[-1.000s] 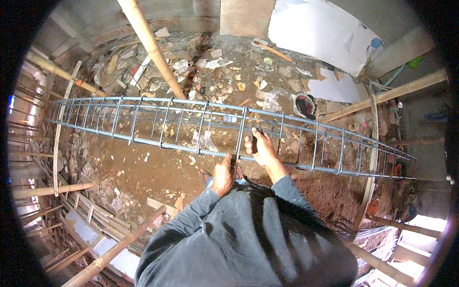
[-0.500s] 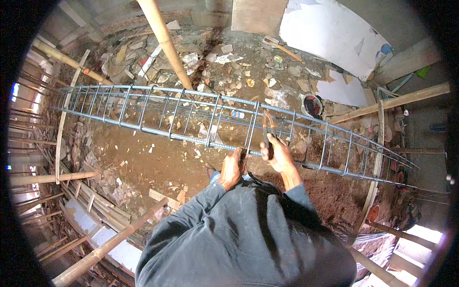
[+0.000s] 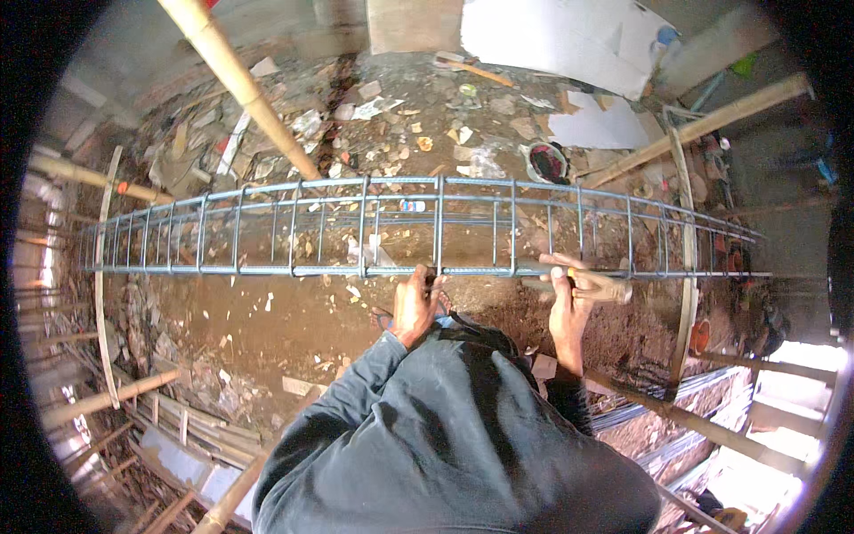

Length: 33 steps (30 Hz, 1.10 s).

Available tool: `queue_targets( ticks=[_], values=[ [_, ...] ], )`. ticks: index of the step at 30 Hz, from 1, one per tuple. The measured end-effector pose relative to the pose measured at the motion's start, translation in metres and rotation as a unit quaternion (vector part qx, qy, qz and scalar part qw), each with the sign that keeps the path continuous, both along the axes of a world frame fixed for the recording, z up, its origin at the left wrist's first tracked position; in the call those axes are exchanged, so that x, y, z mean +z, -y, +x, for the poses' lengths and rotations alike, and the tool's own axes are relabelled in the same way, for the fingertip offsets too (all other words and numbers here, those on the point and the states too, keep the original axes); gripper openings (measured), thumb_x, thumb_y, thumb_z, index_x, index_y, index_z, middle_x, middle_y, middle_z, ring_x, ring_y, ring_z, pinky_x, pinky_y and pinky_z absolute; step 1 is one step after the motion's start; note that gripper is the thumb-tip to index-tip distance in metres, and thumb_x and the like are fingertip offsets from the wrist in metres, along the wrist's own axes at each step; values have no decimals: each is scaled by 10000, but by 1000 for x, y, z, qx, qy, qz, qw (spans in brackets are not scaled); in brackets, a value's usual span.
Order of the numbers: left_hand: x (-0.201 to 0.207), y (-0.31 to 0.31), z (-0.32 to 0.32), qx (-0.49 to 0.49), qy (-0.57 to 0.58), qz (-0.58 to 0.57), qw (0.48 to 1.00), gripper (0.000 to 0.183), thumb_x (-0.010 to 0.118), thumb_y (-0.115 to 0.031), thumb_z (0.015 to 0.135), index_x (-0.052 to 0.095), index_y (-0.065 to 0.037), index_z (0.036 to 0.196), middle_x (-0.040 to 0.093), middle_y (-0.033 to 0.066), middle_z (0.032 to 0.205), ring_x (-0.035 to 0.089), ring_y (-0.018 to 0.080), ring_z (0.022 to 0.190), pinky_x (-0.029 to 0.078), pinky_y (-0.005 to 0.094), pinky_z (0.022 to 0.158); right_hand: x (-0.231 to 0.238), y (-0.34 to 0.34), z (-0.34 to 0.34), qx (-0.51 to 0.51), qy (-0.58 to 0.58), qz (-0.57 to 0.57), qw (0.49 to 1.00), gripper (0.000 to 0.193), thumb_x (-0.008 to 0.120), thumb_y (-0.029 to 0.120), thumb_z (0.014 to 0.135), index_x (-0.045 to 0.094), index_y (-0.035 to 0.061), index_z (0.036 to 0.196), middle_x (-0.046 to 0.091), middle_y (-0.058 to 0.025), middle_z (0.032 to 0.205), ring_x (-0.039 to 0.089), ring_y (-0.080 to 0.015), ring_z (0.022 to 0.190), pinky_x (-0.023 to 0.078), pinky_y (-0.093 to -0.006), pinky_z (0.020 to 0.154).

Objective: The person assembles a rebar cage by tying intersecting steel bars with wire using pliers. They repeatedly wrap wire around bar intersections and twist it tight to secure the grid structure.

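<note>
A long rebar cage [image 3: 342,270], made of ribbed bars with square stirrups, stretches across in front of me. My left hand [image 3: 414,304] is closed at its near bar, beside a stirrup. Something small and dark shows between the thumb and fingers, too unclear to name. Farther right, my right hand [image 3: 569,298] grips a pair of pincers [image 3: 607,288] just at the near bar. Motion smears the tool, so whether its jaws touch the steel cannot be told.
Wooden crosspieces stand under the cage's left [image 3: 105,285] and right [image 3: 692,303] ends. A bamboo pole [image 3: 245,93] slants down behind it. Rubble covers the ground beyond, with a bucket [image 3: 546,164] and white boards [image 3: 556,40]. More bars [image 3: 658,409] lie at lower right.
My right hand has swung right and toward me with the pincers, away from the stirrup near my left hand. The left hand stays at the near bar. The whole view has turned slightly.
</note>
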<state>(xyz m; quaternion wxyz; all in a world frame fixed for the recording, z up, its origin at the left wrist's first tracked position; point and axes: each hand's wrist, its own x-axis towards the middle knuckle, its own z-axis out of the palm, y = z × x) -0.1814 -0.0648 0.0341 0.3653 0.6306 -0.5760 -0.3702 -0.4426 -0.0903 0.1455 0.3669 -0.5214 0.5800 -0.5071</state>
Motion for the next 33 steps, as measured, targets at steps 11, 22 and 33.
queue_targets(
  ticks=[11, 22, 33],
  values=[
    [14, -49, 48, 16, 74, 26, 997, 259, 491, -271, 1001, 591, -63, 1119, 696, 261, 988, 669, 493, 911, 498, 571, 773, -14, -7, -17, -104, -24, 39, 994, 417, 503, 284, 1153, 712, -72, 1208, 696, -144, 1262, 693, -231, 1061, 589, -350, 876],
    [-2, -62, 64, 31, -40, 143, 988, 267, 527, -113, 1031, 689, -1, 1211, 732, 260, 1031, 726, 432, 992, 545, 479, 873, -96, 20, -25, -41, -314, 22, 948, 372, 558, 371, 1101, 749, 53, 1090, 695, -187, 1176, 583, -422, 1172, 371, -562, 1100],
    [41, -17, 42, 177, -359, 121, 909, 260, 655, -162, 1061, 733, -22, 1266, 724, 1, 915, 479, 39, 603, 376, 231, 525, -88, 15, -25, 30, -403, -26, 914, 298, 734, 342, 971, 720, 95, 1137, 683, -89, 1171, 533, -326, 1195, 333, -493, 1079]
  ],
)
